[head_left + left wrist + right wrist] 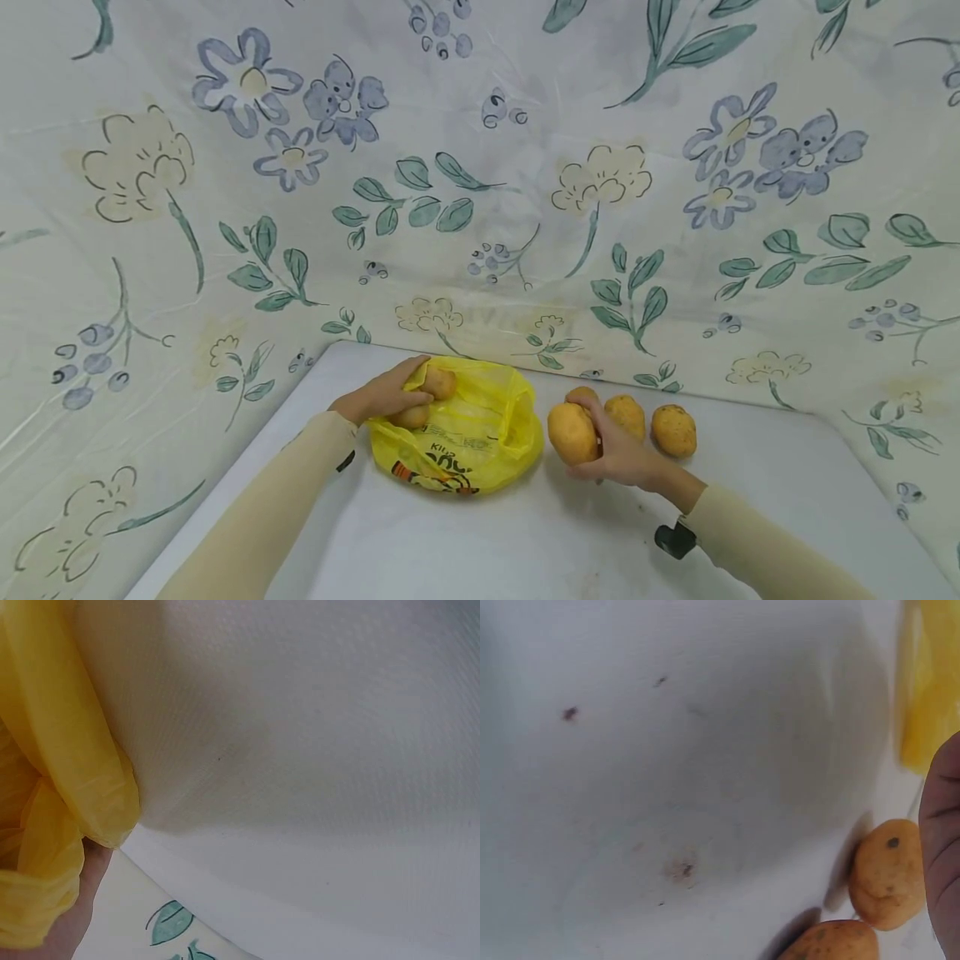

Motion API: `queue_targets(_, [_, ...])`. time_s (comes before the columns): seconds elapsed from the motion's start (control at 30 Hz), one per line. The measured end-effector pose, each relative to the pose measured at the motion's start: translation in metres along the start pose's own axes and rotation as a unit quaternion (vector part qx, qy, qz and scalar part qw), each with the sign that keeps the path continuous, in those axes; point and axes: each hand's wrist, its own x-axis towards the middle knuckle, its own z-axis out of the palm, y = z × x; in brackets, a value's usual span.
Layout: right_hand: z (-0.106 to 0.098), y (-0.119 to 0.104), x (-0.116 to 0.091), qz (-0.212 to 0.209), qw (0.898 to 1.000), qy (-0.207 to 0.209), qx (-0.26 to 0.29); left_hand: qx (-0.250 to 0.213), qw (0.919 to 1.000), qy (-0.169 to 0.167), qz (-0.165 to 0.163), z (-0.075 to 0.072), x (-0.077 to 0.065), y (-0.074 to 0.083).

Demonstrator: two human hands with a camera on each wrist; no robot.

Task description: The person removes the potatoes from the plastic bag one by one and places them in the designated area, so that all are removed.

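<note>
A yellow plastic bag [487, 467] with dark printing lies with its mouth spread wide on the white table. At its left rim my left hand [382, 395] grips the plastic, the thumb reaching inside. Two potatoes, one farther back [440, 383] and one nearer [410, 417], show inside the bag beside that thumb. In the left wrist view, folds of the bag [82, 750] hide most of the hand. To the bag's right, my right hand [618, 450] holds a large potato [572, 433] between thumb and fingers; the right wrist view shows only part of this hand [943, 840].
Behind and beside the right hand lie three more potatoes: one partly hidden [581, 393], a middle one [626, 412] and a rightmost one [673, 431]. A floral-patterned sheet [480, 250] rises behind the white table [480, 550]. Small dark specks [570, 713] mark the tabletop.
</note>
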Motion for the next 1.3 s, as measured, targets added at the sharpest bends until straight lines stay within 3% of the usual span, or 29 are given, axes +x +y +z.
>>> queue_targets(0.13, [-0.001,0.009,-0.002,0.020,1.000,-0.006,0.012,0.003,1.0000,0.001,0.000,0.001,0.002,0.000])
queue_targets(0.33, [-0.002,0.019,-0.004,0.021,1.000,0.002,-0.010,0.000,1.0000,0.003,0.007,0.002,0.003,0.000])
queue_targets(0.67, [0.000,0.029,-0.004,0.054,0.997,-0.023,-0.050,-0.010,0.9999,0.003,-0.004,0.001,0.003,0.002])
queue_targets(1.3, [0.001,0.037,-0.004,0.052,0.996,-0.044,-0.054,-0.015,0.9998,0.006,-0.012,0.002,0.001,0.002])
